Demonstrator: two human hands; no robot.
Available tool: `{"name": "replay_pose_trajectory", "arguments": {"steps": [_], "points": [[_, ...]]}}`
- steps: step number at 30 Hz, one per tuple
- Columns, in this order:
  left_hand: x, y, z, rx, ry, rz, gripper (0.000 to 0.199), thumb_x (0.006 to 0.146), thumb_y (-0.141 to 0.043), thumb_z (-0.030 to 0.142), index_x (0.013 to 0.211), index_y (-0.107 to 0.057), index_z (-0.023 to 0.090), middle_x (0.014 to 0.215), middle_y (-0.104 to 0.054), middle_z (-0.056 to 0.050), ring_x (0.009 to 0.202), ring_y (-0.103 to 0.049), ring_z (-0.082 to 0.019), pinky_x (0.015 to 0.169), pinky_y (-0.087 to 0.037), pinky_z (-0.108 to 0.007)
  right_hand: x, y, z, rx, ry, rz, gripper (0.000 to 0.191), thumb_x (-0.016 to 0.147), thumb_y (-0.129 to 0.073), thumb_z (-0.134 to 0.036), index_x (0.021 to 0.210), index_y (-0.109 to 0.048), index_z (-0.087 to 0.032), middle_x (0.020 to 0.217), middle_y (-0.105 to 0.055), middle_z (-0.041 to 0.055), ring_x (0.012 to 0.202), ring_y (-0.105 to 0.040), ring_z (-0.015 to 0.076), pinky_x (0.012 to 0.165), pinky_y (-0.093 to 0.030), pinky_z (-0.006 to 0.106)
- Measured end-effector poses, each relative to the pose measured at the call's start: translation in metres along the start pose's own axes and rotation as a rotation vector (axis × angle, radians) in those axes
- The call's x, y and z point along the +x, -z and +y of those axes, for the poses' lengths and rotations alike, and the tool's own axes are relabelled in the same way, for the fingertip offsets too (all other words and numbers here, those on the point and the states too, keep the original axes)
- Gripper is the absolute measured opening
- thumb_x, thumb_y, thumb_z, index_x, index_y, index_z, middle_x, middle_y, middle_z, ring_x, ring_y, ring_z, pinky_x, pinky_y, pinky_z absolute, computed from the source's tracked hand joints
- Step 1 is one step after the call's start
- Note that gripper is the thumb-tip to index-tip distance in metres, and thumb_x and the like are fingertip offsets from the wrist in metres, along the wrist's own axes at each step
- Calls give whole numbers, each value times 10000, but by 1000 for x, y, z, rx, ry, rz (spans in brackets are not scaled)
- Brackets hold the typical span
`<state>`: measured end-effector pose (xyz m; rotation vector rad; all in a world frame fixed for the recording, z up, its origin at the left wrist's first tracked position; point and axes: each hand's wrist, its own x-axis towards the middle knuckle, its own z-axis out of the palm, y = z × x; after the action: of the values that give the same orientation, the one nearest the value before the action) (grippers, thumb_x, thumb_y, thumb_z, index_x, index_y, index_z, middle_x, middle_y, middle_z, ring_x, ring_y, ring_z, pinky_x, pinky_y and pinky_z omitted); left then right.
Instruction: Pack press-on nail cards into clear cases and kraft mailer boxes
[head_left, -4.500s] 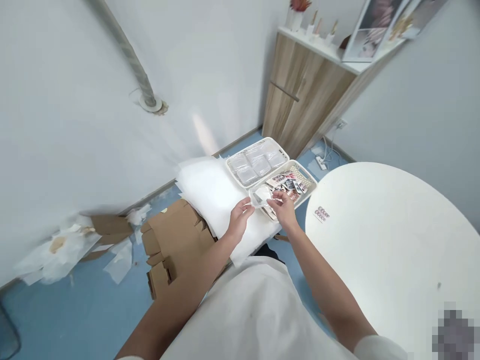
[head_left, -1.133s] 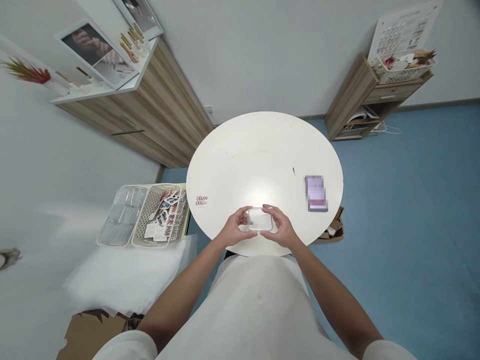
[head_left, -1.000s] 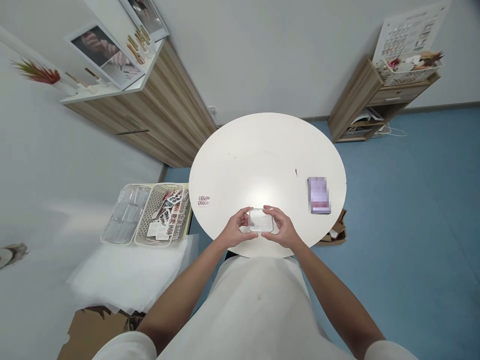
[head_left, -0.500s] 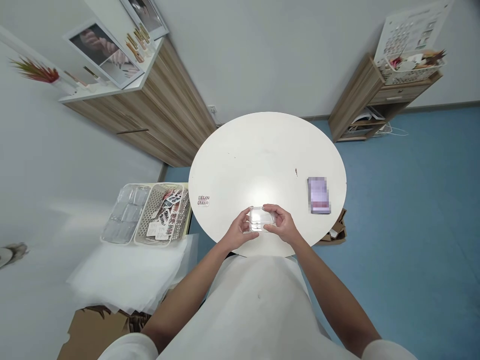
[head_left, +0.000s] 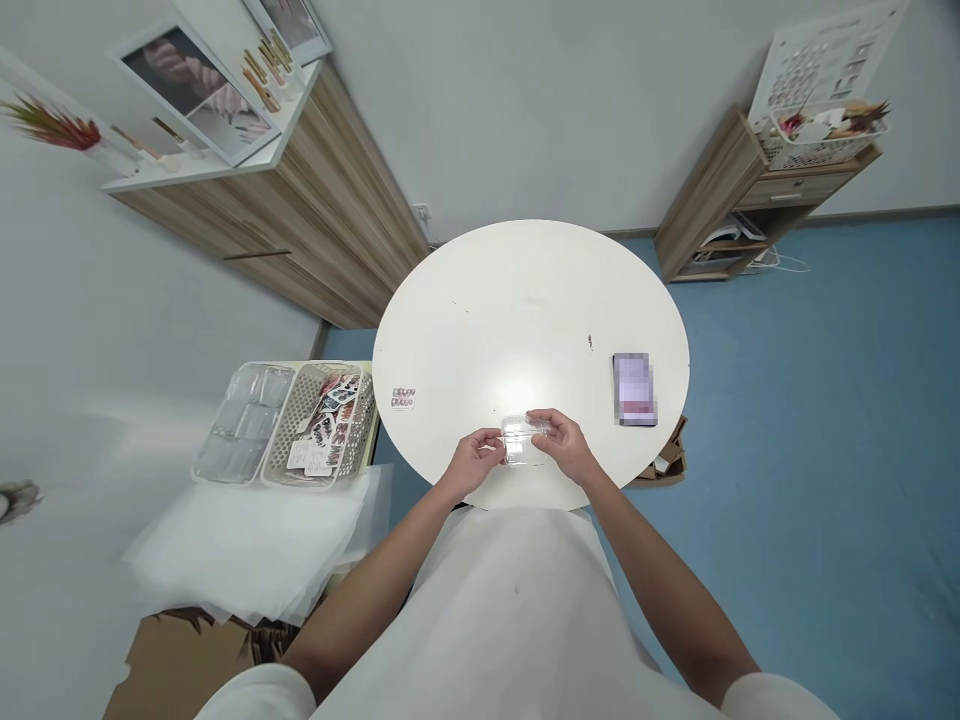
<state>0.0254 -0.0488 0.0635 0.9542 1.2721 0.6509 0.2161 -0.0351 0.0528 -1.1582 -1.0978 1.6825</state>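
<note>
A small clear plastic box (head_left: 523, 447) is between my hands near the front edge of the round white table (head_left: 525, 290). Pinching its left edge is my left hand (head_left: 475, 462), fingers closed together. My right hand (head_left: 567, 446) grips the right side, with the thumb on the box's face and the fingers along its far edge. Glare and see-through walls hide whether the box is open. A small card of false nails (head_left: 403, 398) lies at the table's left side.
A phone with a blurred screen (head_left: 634, 389) lies at the table's right. Left of the table stand a basket of printed cards (head_left: 268, 470) and a basket of clear boxes (head_left: 244, 425), with white sheets (head_left: 247, 550) in front. A wooden cabinet (head_left: 337, 200) stands behind left.
My left fingers have drawn in from a wide hold to a pinch on the box's left edge. My right thumb has moved up onto its face. The view has shifted slightly.
</note>
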Motion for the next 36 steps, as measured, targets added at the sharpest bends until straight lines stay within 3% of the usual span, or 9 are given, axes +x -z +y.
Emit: {"name": "replay_pose_trajectory", "arguments": {"steps": [8,13,21,25,30,36], "points": [[2,2,-13,-1,-15,47,295,684,-632,344,901,-582,151,699,-567,4,621,-589,-111,681,-475,-295,0,-3,-3,-3,-38,-10,482,624,-684,-415,1042,-547,-216,1036,-613,73,968,-570,211,828,-454,364],[4,2,-20,41,-37,79,300,678,-626,333,916,-571,159,721,-576,3,602,-588,-107,657,-468,-282,3,-2,-4,17,-61,28,390,666,-645,-438,976,-573,-213,1010,-616,64,942,-581,199,832,-447,361],[6,0,-32,124,-46,107,249,684,-584,303,889,-584,162,701,-564,6,574,-567,-100,574,-441,-239,12,0,13,-14,-212,129,374,733,-521,-527,908,-589,-203,984,-613,61,811,-627,176,756,-479,345],[7,-2,-39,113,-21,160,247,671,-586,288,884,-592,163,700,-568,5,561,-554,-96,555,-437,-234,12,-2,19,-82,-278,130,417,759,-480,-528,1024,-572,-219,1003,-598,63,796,-621,180,737,-482,352],[10,-4,-51,93,15,233,229,670,-577,263,876,-589,164,705,-571,4,539,-540,-89,527,-426,-224,2,-1,30,-171,-306,156,512,776,-457,-509,1223,-442,-260,1096,-554,55,884,-592,186,799,-466,374],[16,-5,-66,151,55,257,216,678,-557,245,879,-599,177,735,-573,1,529,-502,-76,533,-416,-224,-21,0,51,-336,-315,198,555,732,-517,-488,1228,-437,-252,1137,-500,69,955,-523,186,788,-463,353]]}}
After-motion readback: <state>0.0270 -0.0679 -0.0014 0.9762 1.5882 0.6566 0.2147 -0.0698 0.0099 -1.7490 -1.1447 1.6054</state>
